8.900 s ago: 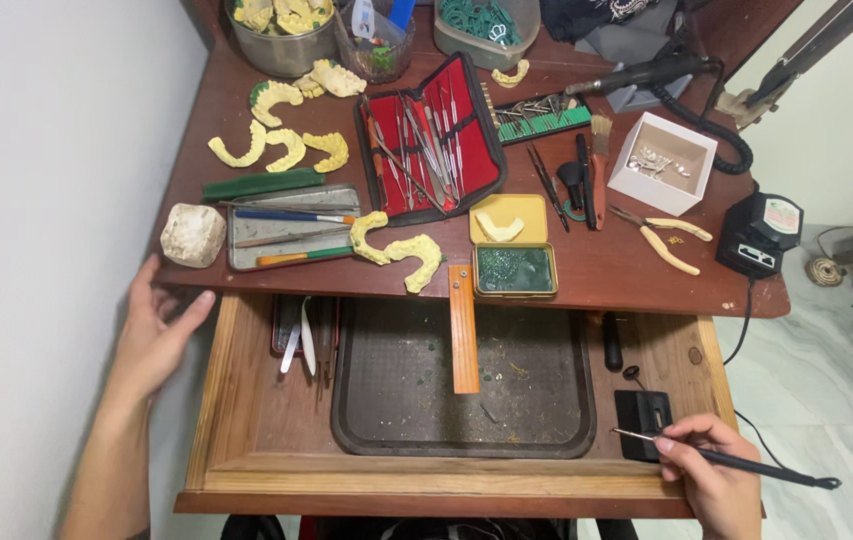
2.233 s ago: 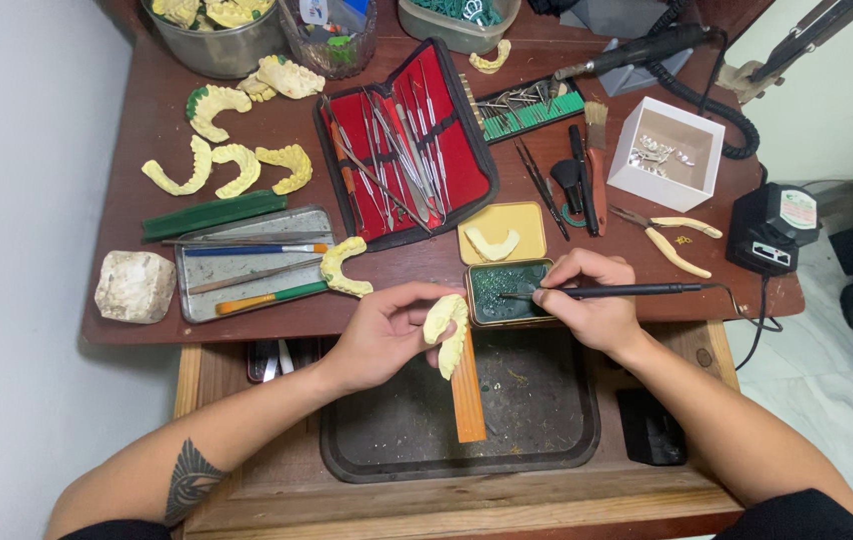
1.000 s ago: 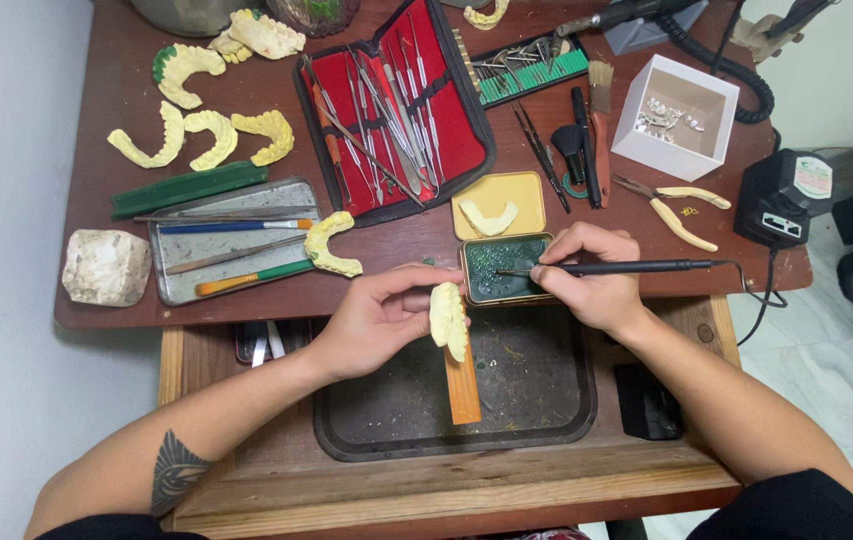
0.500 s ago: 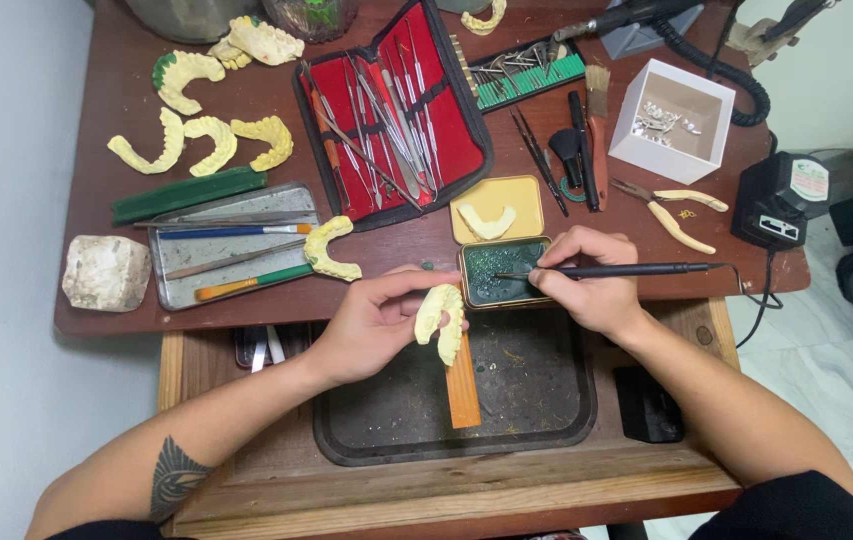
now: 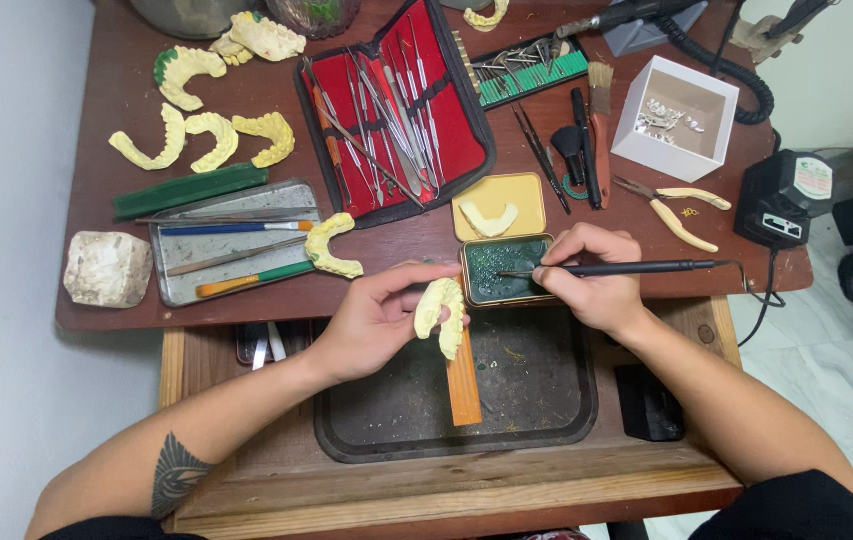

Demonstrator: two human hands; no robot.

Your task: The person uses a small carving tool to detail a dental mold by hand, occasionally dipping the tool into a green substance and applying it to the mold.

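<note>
My left hand (image 5: 375, 318) holds a yellow plaster dental cast (image 5: 443, 312) over the top end of an orange wooden peg (image 5: 464, 380) above the dark tray. My right hand (image 5: 592, 285) grips a thin black wax tool (image 5: 627, 268), its tip dipped into the green wax of an open small tin (image 5: 505, 270). The tin's yellow lid (image 5: 500, 205), with a pale piece in it, lies just behind.
A red instrument case (image 5: 397, 110) lies open at the back. Several yellow casts (image 5: 202, 135) lie at the left, near a metal tray of tools (image 5: 232, 250) and a white stone block (image 5: 107, 270). A white box (image 5: 677, 115), pliers (image 5: 672, 205) and a black unit (image 5: 782, 200) stand right.
My left hand has picked up a cast from the desk edge and now holds it over the peg. My right hand brought the tool from the drawer to the green wax tin.
</note>
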